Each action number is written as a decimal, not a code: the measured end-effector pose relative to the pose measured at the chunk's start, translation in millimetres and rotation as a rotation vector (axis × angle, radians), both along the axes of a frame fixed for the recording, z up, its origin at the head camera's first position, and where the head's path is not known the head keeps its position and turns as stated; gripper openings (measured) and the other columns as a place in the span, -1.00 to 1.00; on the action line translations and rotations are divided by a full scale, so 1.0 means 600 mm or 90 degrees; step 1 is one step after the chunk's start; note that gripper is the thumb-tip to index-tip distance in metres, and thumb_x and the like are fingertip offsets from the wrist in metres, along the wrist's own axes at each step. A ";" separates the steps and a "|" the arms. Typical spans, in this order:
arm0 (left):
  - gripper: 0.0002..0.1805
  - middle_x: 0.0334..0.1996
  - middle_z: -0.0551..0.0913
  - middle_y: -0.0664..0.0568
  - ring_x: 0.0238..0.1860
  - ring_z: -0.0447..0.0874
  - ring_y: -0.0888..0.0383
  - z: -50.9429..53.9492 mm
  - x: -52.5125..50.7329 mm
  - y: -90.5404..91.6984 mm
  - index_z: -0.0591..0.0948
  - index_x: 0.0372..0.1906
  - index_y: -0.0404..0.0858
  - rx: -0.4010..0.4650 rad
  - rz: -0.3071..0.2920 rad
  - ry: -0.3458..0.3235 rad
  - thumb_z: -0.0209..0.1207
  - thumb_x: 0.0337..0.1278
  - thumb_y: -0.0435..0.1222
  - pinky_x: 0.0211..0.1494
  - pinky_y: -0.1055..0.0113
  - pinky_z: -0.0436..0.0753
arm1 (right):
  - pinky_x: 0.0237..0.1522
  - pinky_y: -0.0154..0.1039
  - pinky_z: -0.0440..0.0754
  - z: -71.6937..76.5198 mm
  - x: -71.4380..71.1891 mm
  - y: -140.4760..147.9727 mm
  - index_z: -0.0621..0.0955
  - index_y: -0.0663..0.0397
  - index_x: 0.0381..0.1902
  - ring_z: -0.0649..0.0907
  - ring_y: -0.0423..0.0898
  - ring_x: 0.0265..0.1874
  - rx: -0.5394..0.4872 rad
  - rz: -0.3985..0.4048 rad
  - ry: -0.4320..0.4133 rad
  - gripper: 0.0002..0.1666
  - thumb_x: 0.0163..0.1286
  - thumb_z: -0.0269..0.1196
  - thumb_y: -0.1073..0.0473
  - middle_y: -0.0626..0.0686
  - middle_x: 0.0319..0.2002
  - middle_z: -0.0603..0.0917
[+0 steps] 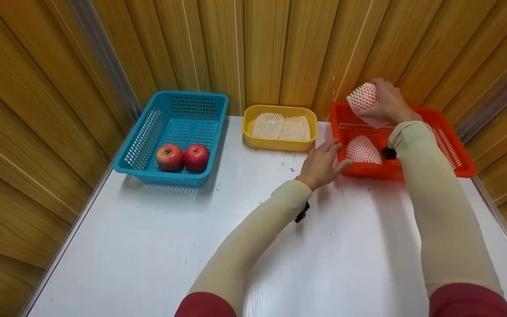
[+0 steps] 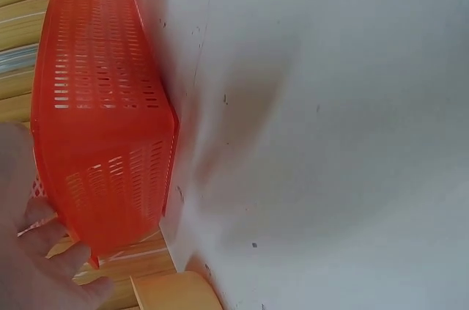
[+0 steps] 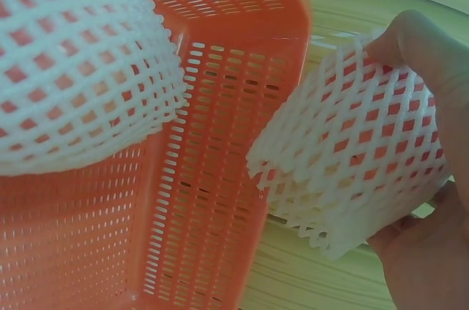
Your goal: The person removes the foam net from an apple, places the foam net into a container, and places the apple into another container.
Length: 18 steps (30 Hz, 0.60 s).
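Your right hand [image 1: 390,102] curls round a red fruit [image 1: 362,97] in a white foam net, raised over the back of the slotted red plastic basket [image 1: 370,171], where a second netted fruit [image 1: 362,150] lies. Your left hand [image 1: 321,164], fingers spread, is at the basket's rim; contact is unclear. Diamond-meshed nets [image 1: 269,126] lie in the smooth yellow tub [image 1: 280,144]; two round, glossy apples [image 1: 170,157] sit in the blue basket [image 1: 165,177].

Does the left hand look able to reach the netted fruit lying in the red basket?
Likely yes: the left hand is at the red basket, and the netted fruit lies just inside, with open space above.
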<state>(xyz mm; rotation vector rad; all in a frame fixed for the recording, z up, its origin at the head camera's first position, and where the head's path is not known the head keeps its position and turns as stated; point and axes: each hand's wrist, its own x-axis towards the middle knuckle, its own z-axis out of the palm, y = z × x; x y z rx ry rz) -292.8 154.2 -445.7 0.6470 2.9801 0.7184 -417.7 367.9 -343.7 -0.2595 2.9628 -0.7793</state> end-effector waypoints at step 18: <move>-0.17 0.61 0.16 0.10 0.57 0.18 0.14 -0.014 0.004 -0.071 0.18 0.63 0.01 0.136 -0.047 0.040 0.04 0.41 0.26 0.57 0.17 0.23 | 0.34 0.38 0.37 0.010 0.023 -0.017 0.04 0.15 0.60 0.35 0.34 0.29 -0.018 0.025 0.012 0.25 0.20 0.53 -0.05 0.34 0.41 0.28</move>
